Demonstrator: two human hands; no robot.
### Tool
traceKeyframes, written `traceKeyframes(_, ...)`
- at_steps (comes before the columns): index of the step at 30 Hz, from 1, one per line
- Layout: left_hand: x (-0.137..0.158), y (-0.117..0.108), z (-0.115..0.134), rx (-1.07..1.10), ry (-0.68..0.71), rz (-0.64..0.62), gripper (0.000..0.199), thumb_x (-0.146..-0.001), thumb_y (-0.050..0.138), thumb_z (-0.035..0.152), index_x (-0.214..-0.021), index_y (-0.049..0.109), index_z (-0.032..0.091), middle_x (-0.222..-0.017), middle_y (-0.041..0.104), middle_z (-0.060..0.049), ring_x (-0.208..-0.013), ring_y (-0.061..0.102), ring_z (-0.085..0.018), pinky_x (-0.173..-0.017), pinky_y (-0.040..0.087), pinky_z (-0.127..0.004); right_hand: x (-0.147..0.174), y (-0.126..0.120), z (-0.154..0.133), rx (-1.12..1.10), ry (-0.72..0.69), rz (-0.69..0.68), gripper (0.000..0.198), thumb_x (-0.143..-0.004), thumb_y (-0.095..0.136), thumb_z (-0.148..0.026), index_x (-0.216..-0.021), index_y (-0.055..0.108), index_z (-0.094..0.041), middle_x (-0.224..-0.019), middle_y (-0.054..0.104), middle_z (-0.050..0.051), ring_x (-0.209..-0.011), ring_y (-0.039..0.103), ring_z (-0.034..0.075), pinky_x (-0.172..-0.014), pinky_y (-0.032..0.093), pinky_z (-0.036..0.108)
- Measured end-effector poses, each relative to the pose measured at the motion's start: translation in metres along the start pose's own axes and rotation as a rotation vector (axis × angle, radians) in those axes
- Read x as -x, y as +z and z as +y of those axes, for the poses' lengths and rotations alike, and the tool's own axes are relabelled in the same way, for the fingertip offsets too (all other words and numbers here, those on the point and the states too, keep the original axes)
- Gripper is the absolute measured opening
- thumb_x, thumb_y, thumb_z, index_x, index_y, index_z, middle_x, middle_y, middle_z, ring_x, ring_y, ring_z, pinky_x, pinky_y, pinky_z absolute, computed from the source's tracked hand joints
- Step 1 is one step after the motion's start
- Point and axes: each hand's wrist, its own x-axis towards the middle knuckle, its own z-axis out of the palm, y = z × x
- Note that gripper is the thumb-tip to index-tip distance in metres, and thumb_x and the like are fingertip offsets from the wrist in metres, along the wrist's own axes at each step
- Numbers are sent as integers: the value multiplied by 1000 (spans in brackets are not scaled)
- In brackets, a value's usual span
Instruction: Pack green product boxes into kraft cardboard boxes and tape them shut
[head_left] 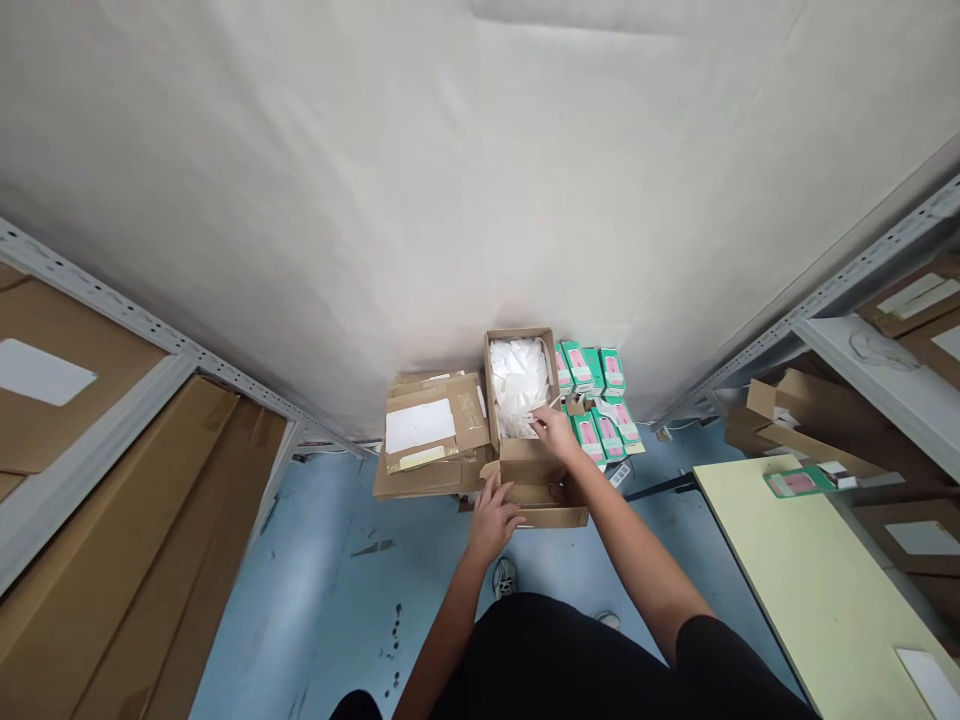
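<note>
An open cardboard box [556, 380] full of white, partly see-through plastic packets [519, 375] stands against the pale wall. My right hand [553, 432] is over its near right corner, fingertips pinched on the edge of what looks like one white packet. Closer to me is a second open cardboard box [551, 517], whose inside is partly hidden by my right forearm. My left hand [493, 522] rests at this box's left side, fingers apart and touching its flap. Several green boxes with pink pictures [587, 436] are grouped just right of my right hand.
Flattened cardboard pieces [472, 415] with a white label are stacked on the left. Shelves with large cartons [142, 520] flank me on both sides. A pale yellow table [810, 570] on the right bears another green box [796, 483]. The floor [330, 580] is blue.
</note>
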Motion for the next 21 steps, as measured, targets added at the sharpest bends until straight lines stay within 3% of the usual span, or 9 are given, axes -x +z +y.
traceKeyframes(4,-6,6,29,-39,28,60,11,-91,76,34,-89,82,26,-146,64,-9,-152,39,-43,-112,47,-63,61,-38,-13,-57,-19,54,24,-97,56,-17,-107,77,-21,-104,77,11,-95,71,24,-86,54,33)
traceKeyframes(8,-18,25,68,-65,68,92,11,-90,76,34,-89,82,24,-148,63,-10,-151,40,-44,-113,47,-65,136,-70,-5,-64,96,-56,26,-96,62,-20,-118,76,-23,-113,78,10,-106,72,26,-94,56,37)
traceKeyframes(12,-32,50,118,-49,111,67,13,-92,73,34,-98,82,25,-159,53,-9,-156,33,-42,-118,43,-64,203,-114,11,-54,238,-152,67,-85,78,-28,-149,58,-29,-151,61,11,-131,64,30,-105,55,43)
traceKeyframes(14,-40,65,146,-24,126,40,15,-94,72,33,-101,82,25,-164,47,-8,-158,29,-41,-122,40,-64,233,-145,19,-19,311,-100,72,-84,79,-32,-152,55,-32,-158,54,10,-138,60,32,-111,53,46)
traceKeyframes(21,-83,127,249,32,302,-71,18,-97,67,36,-98,81,24,-167,42,-8,-160,25,-39,-124,37,-65,331,-251,49,105,430,209,58,-91,70,-36,-148,60,-31,-157,55,10,-147,50,34,-122,42,53)
